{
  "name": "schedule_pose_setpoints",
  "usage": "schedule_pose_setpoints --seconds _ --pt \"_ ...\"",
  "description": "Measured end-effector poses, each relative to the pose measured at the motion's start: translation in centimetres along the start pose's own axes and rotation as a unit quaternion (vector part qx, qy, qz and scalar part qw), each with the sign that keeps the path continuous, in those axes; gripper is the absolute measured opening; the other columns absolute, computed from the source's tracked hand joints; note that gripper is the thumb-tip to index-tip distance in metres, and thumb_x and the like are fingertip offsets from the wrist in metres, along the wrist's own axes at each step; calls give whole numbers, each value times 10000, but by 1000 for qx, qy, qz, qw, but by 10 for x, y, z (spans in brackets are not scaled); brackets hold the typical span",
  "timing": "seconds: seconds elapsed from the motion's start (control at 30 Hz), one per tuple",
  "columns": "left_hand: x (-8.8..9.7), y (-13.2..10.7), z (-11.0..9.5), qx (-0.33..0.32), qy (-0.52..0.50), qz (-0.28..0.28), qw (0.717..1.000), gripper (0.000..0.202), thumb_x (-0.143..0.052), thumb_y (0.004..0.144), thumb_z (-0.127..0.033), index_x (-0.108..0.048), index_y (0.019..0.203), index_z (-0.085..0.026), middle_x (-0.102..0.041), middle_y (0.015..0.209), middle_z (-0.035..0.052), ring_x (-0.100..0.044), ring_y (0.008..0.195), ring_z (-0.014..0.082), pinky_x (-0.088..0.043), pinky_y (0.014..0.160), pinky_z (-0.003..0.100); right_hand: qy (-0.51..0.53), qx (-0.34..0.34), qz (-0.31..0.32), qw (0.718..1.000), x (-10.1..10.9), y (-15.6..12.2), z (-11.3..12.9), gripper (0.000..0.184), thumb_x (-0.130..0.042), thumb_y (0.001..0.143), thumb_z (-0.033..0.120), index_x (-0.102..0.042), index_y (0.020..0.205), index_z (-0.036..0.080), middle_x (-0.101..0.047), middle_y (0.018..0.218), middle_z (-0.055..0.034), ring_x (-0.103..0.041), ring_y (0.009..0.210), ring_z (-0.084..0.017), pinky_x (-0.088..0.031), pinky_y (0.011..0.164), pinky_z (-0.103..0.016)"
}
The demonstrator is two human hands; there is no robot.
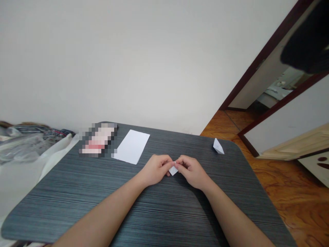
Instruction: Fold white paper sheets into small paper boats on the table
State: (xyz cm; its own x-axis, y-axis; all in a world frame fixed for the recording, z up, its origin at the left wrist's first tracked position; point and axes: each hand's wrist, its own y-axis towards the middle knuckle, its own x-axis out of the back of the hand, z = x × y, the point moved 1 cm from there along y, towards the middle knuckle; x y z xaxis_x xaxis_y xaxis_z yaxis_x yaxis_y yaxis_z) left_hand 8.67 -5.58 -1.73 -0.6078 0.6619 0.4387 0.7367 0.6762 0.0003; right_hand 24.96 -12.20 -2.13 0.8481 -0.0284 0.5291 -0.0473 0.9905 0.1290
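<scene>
A small piece of folded white paper (pixel 173 170) is pinched between my two hands above the middle of the dark wood-grain table (pixel 164 209). My left hand (pixel 157 169) grips its left side with thumb and fingers. On the other side, my right hand (pixel 192 171) holds it the same way, the two sets of fingertips almost meeting. One pointed corner of the paper shows below the thumbs; the rest is hidden by my fingers.
White sheets of paper (pixel 132 146) lie left of my hands, beside a blurred-out rectangular object (pixel 99 140). A folded white paper shape (pixel 218 146) stands near the far right corner. Behind is a pale wall (pixel 144 68); plastic-covered items (pixel 28 144) sit at left.
</scene>
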Motion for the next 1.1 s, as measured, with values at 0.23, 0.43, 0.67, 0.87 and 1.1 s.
schedule_pose_setpoints --seconds 0.23,0.43,0.67,0.87,1.1 --pt "2 -1 -4 -18 -7 -22 1000 322 -437 860 -362 -636 704 -162 -610 583 5 -562 547 123 -397 526 216 79 -33 -7 996 -1 1 -2 159 -523 840 253 -543 705 172 -541 662 8 -504 636 -130 -399 603 -248" --pt "5 3 2 -13 -55 -82 995 272 -429 871 -343 -605 768 -163 -631 690 14 -585 593 123 -447 580 229 136 -66 -49 987 0 2 -11 141 -523 840 259 -529 726 178 -537 622 22 -498 589 -115 -396 586 -242" --pt "2 7 11 5 -151 -127 980 235 -423 876 -380 -524 839 -171 -653 906 42 -616 633 124 -502 631 266 199 -86 -92 972 -3 1 -20 146 -517 854 328 -529 871 183 -579 644 15 -418 448 -80 -319 436 -211" --pt "0 9 12 13 -239 -142 961 226 -442 862 -405 -465 872 -180 -642 738 18 -649 674 155 -532 657 295 221 -90 -119 964 -2 1 -17 188 -517 850 365 -516 897 183 -591 649 7 -418 423 -77 -320 404 -209" --pt "2 8 9 -15 -258 -158 953 195 -426 877 -376 -437 877 -182 -656 719 31 -649 685 161 -512 697 307 239 -72 -134 959 -3 2 -14 169 -476 875 353 -497 897 186 -595 646 2 -425 412 -76 -316 396 -210"
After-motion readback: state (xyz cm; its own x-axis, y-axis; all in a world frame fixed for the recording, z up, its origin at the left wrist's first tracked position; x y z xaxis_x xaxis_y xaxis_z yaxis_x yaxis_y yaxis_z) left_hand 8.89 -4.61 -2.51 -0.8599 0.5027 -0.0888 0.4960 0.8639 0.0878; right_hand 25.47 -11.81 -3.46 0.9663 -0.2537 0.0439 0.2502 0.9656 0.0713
